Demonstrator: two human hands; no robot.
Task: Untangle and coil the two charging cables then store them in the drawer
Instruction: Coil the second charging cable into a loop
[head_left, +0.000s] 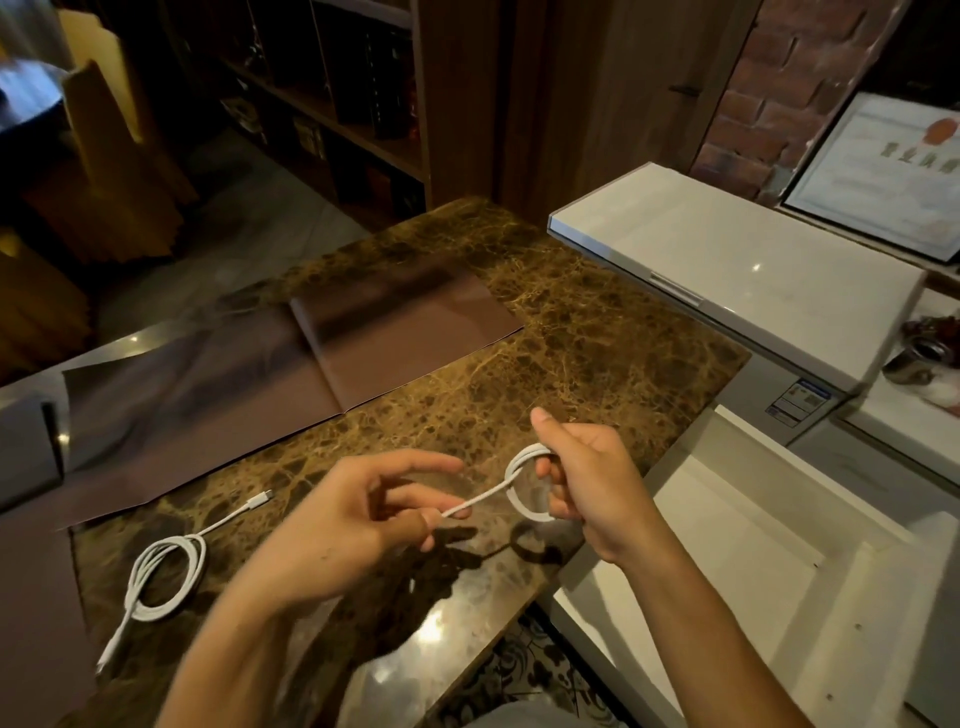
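Dim, warm-lit room. Polished brown marble countertop with golden veining (545, 332), glossy, catching small ceiling-light glints near the front edge. On it, flat dark brown creased paper sheets (291, 358), spread toward the left. Behind, dark wooden bookshelf (332, 98) with shadowed shelves, beside tall wooden panelling (582, 98). Far right, red brick wall (769, 98), with a framed white certificate (883, 171) leaning at its base. Below that, white glossy cabinet top (727, 249), set against the marble's right edge. Grey tiled floor (228, 218) at left, near yellowish wooden furniture (119, 171). Patterned dark floor tile (524, 670) under the counter's near corner.
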